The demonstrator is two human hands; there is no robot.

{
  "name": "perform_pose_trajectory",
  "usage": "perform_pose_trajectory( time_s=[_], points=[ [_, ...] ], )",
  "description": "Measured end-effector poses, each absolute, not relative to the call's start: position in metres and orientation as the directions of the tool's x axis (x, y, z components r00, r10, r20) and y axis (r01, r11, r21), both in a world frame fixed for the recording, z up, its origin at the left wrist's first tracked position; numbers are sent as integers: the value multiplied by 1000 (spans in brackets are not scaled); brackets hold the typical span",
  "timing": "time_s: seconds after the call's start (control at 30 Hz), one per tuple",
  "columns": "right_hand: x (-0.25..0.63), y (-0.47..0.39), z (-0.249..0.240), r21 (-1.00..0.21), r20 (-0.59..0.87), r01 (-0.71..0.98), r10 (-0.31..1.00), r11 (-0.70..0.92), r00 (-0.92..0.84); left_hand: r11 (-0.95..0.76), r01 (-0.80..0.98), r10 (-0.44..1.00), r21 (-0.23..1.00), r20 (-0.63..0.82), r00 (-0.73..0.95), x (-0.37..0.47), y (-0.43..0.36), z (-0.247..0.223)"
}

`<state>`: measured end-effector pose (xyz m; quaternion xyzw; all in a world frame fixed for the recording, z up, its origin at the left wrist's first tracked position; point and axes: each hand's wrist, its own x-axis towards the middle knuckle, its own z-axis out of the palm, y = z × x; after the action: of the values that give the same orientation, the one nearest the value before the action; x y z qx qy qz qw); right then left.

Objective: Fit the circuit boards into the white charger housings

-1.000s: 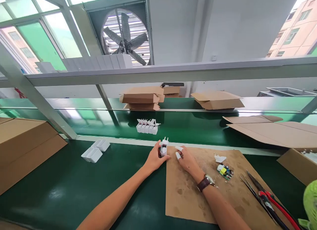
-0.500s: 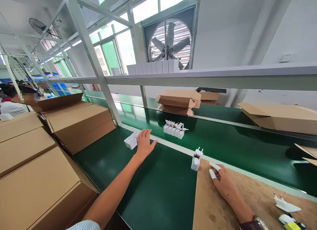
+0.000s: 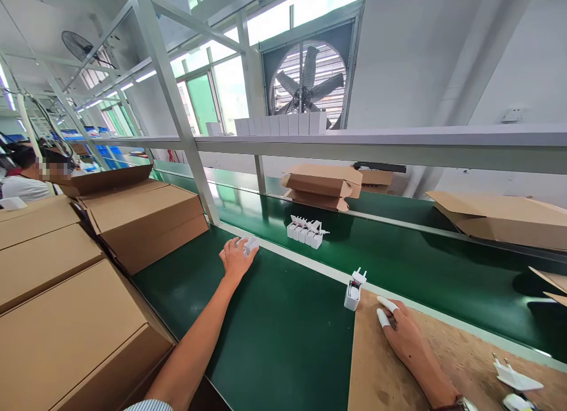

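My left hand (image 3: 237, 258) curls its fingers and thumb around white open plastic cases (image 3: 250, 244) at the far edge of the green surface, covering part of them. My right hand (image 3: 401, 328) rests on the brown board (image 3: 372, 364), thumb and forefinger apart and nothing between them. White finger cots cover those two fingertips. Just left of them, by the board's corner, stands a white charger case (image 3: 353, 294) with its pronged plug cover tilted up on top. A loose white plug piece with prongs (image 3: 516, 375) lies at the board's right.
A row of several white charger cases (image 3: 305, 231) stands on the green conveyor belt (image 3: 398, 257). Cardboard boxes (image 3: 66, 316) fill the left side. More cartons (image 3: 323, 183) lie behind the belt, below a metal shelf (image 3: 376, 145). A person (image 3: 26, 178) is at the far left.
My left hand has shifted left and down onto the white cases and closed around them. My right hand keeps its place on the board. The view has tilted slightly.
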<state>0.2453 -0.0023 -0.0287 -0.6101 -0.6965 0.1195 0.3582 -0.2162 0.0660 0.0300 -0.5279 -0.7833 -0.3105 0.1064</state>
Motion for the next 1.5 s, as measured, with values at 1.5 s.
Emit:
perform_pose_trajectory(
  time_s=[1.5],
  points=[
    [239, -13, -18, -536, 386, 805, 922, 256, -36, -66, 982, 881, 174, 472, -24, -181, 43, 35]
  ],
)
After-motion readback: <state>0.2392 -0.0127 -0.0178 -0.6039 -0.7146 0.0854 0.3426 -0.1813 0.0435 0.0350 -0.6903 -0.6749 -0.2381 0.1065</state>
